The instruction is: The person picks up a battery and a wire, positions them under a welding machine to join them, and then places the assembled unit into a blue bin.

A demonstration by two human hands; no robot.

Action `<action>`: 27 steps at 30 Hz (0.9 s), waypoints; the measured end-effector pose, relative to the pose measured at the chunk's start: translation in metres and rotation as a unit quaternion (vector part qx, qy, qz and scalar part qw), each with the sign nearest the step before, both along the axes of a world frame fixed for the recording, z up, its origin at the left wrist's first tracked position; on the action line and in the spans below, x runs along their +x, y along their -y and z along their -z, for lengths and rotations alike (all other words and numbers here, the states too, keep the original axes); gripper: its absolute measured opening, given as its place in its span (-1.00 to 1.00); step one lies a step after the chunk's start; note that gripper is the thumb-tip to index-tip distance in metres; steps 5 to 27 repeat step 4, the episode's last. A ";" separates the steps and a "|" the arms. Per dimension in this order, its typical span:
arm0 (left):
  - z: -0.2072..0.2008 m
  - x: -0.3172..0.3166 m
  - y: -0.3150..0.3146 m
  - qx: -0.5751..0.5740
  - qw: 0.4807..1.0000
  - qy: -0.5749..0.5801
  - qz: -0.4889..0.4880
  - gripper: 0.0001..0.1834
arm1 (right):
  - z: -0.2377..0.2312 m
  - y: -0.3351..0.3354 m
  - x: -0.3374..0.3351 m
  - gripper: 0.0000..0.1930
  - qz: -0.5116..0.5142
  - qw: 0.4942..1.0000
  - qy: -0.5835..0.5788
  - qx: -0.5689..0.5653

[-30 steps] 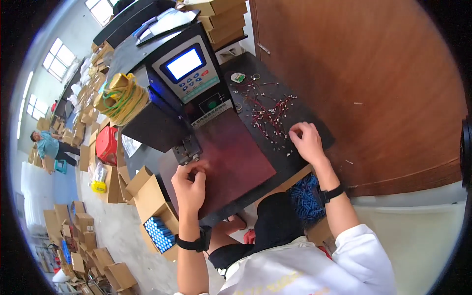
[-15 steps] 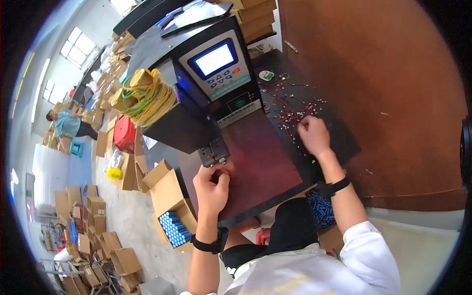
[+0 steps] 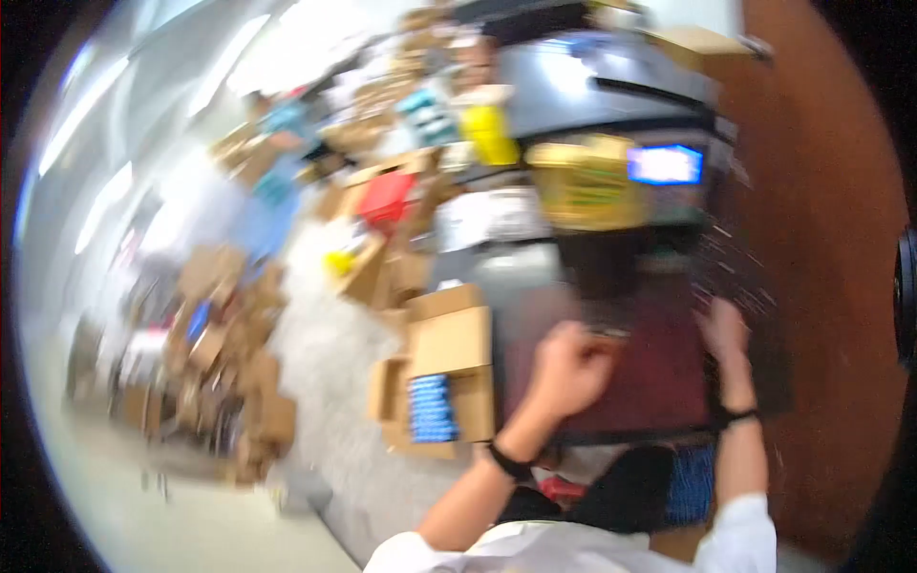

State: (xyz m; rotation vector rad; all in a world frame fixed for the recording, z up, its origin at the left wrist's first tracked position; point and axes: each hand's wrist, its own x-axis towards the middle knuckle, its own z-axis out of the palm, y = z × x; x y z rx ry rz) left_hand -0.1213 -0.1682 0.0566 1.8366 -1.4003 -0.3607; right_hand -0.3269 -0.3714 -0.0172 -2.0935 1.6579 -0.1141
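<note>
The picture is smeared by motion. My left hand is curled, thumb and fingers drawn together, just below the dark head of a bench machine with a lit screen. What it pinches, if anything, is too blurred to make out. At the right edge of the dark red work surface is my right hand, close to loose thin wires. Its fingers are too smeared to read. A roll of yellow wire sits on top of the machine.
Left of the bench stands an open cardboard box with rows of blue cylindrical cells. More blue cells lie low beside my right leg. A brown panel borders the right. Farther left are a red stool and piled cartons.
My head view has swung left, so the bench and machine appear farther right and blurred. My left hand stays curled by the machine's head; my right hand remains near the wires.
</note>
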 end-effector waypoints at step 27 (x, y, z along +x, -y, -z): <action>0.015 -0.020 0.023 -0.118 0.992 -0.043 0.010 -0.91 | 0.072 0.056 0.029 -0.65 -0.039 0.893 0.443 0.073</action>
